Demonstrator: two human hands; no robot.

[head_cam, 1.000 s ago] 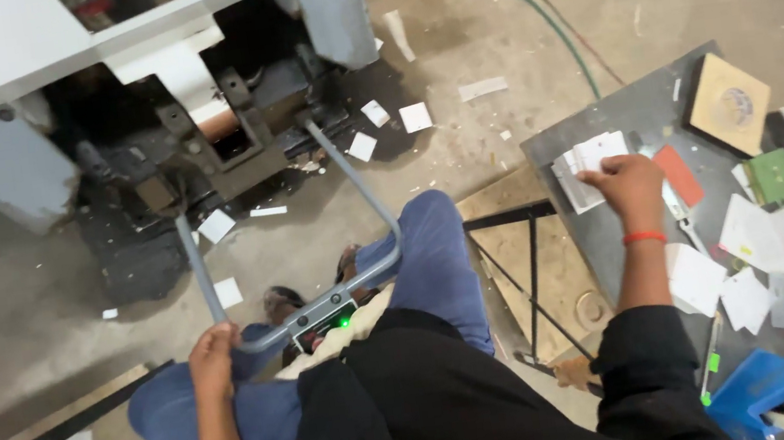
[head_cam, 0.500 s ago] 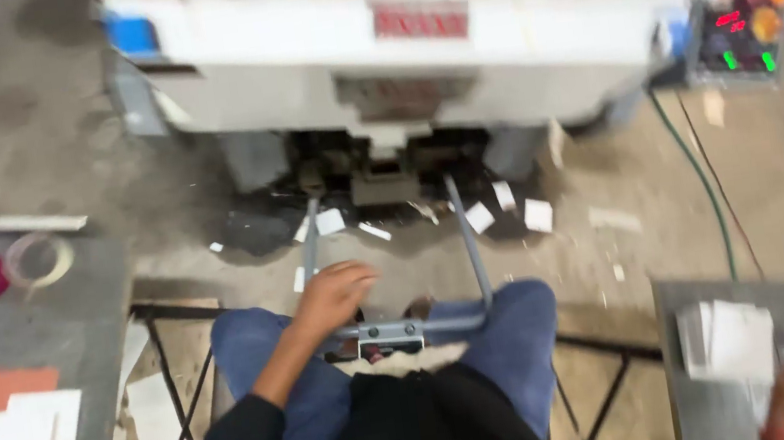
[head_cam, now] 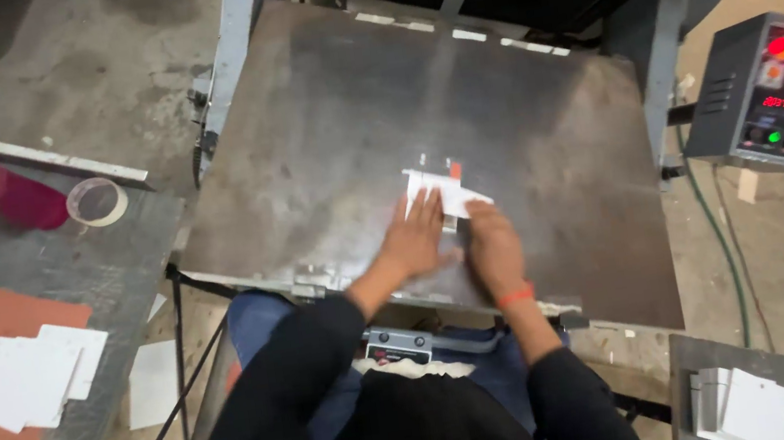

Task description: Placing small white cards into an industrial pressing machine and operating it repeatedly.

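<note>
Head view: left hand [head_cam: 415, 239], right hand [head_cam: 494, 249] half cover white card [head_cam: 449, 192].

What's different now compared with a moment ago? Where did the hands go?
The left hand has let go of the metal handle bar by the knees and come up onto the steel plate. The right hand has left the stack of cards on the side table and now rests beside the left, both pressing a white card flat on the plate. The person remains seated at the machine, and the control box still shows its lights.
</note>
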